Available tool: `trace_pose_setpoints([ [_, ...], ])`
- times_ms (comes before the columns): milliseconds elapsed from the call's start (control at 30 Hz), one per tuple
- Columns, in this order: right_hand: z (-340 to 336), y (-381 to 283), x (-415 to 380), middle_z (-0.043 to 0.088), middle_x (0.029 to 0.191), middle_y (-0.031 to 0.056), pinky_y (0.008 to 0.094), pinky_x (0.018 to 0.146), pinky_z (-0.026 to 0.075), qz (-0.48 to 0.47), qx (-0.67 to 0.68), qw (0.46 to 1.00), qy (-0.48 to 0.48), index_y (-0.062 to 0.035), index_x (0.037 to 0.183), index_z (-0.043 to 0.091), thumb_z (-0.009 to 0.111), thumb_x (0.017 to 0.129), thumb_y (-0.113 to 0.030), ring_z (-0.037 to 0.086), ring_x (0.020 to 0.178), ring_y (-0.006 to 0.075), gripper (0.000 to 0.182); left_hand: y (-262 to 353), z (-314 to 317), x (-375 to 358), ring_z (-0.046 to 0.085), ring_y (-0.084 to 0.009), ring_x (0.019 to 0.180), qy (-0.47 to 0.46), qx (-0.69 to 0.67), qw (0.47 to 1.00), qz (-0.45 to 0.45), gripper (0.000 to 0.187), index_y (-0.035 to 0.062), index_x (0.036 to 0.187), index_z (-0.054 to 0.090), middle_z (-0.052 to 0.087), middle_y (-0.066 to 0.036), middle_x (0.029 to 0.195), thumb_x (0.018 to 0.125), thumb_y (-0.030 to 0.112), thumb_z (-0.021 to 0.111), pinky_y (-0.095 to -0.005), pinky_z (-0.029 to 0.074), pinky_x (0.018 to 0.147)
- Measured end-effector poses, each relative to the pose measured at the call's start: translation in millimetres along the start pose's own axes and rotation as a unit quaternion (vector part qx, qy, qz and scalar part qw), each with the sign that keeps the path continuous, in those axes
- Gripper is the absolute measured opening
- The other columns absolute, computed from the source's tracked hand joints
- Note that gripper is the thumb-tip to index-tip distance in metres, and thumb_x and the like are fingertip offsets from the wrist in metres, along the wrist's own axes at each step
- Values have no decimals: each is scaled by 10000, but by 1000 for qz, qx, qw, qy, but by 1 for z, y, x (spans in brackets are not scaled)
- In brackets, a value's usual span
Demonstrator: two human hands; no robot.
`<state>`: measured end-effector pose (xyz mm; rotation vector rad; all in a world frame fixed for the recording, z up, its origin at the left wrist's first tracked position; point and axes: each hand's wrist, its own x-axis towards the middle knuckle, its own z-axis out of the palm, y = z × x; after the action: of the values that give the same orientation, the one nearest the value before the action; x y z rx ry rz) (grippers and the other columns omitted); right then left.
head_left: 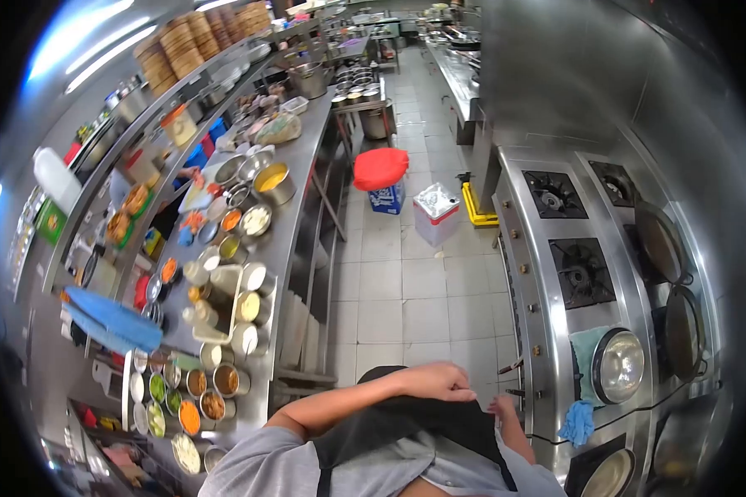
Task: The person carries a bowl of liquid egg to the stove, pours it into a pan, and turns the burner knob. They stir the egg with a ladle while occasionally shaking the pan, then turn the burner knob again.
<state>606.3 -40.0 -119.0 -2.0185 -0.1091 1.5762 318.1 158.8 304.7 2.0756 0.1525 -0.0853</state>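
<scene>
My left hand [438,381] is in front of my waist, just above the black apron [389,427]. Its fingers are curled in, and whatever they hold, if anything, is hidden beneath them. A little to the right and lower, my right hand [503,406] sits by the apron's edge, bent at the wrist and partly seen. Its fingers blur together, so I cannot tell whether they are closed. To the right of that hand, a blue cloth [578,423] lies on the steel stove, below a round metal lid [618,365].
On the left, a steel counter [307,157] carries pots, sauce tubs and several containers of chopped food [189,417]. Gas burners [583,272] line the right. Ahead on the tiled floor stand a red-covered bin [381,170], a white tin [436,214] and a yellow item [477,205].
</scene>
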Motion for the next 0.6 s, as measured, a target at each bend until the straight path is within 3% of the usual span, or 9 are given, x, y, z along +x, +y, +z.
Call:
trace_pose_setpoints([
  [133, 13, -75, -4, 580, 769, 139, 405, 498, 562, -98, 122, 987, 43, -28, 988, 517, 535, 903, -141, 631, 603, 274, 142, -13, -47, 34, 585, -347, 774, -75, 24, 996, 44, 411, -21, 831, 621, 593, -182, 807, 961, 363, 553, -419, 466, 717],
  [267, 28, -97, -17, 584, 741, 115, 399, 490, 552, -138, 126, 980, 75, -36, 943, 528, 529, 911, -167, 626, 597, 248, 135, -46, -109, 67, 602, -348, 820, -143, 28, 987, 75, 350, 30, 927, 639, 603, -166, 912, 950, 370, 562, -408, 481, 746],
  [333, 43, -81, -34, 580, 702, 118, 395, 463, 539, -105, 248, 956, 114, -69, 950, 507, 538, 898, -129, 628, 595, 260, 84, -76, -137, 81, 609, -349, 839, -136, 9, 987, 85, 334, 48, 963, 640, 604, -160, 954, 945, 372, 564, -407, 486, 759],
  [367, 29, 3, 6, 580, 702, 118, 395, 463, 539, -97, 251, 956, 117, -69, 950, 507, 538, 898, -129, 628, 595, 260, 84, -93, -147, 88, 616, -349, 854, -140, 56, 985, 86, 328, 63, 1010, 636, 603, -156, 1011, 941, 375, 564, -408, 489, 770],
  [400, 21, 57, 45, 605, 707, 124, 420, 507, 537, -182, -41, 969, 163, -79, 901, 554, 583, 852, -187, 635, 612, 280, 122, -101, -160, 93, 624, -349, 870, -142, 103, 980, 90, 331, 78, 1057, 633, 603, -152, 1068, 937, 378, 564, -410, 491, 781],
  [433, 23, 103, 75, 629, 711, 131, 445, 552, 535, -249, -329, 890, 194, -88, 851, 601, 629, 806, -246, 641, 628, 299, 166, -107, -173, 98, 629, -342, 903, -156, 85, 978, 111, 356, 60, 1028, 656, 621, -168, 1041, 932, 389, 559, -421, 486, 798],
  [467, 41, 126, 71, 654, 716, 138, 470, 596, 533, -287, -585, 731, 205, -98, 802, 648, 675, 760, -304, 648, 645, 318, 212, -117, -183, 106, 629, -342, 903, -165, 83, 976, 118, 356, 60, 1028, 656, 621, -168, 1041, 932, 389, 559, -421, 486, 798],
  [567, 109, 165, 30, 671, 746, 137, 467, 692, 520, -200, -389, 826, 355, -112, 725, 683, 707, 666, -366, 654, 701, 325, 262, -137, -199, 130, 621, -337, 924, -329, 33, 940, 86, 378, 38, 971, 675, 634, -182, 989, 932, 396, 560, -419, 482, 810],
  [600, 112, 79, -62, 664, 720, 127, 468, 726, 509, -83, -269, 931, 233, -98, 710, 671, 713, 658, -321, 656, 732, 315, 233, -134, -218, 140, 618, -339, 924, -342, 53, 933, 97, 388, 29, 942, 678, 636, -181, 961, 935, 398, 557, -418, 482, 809],
])
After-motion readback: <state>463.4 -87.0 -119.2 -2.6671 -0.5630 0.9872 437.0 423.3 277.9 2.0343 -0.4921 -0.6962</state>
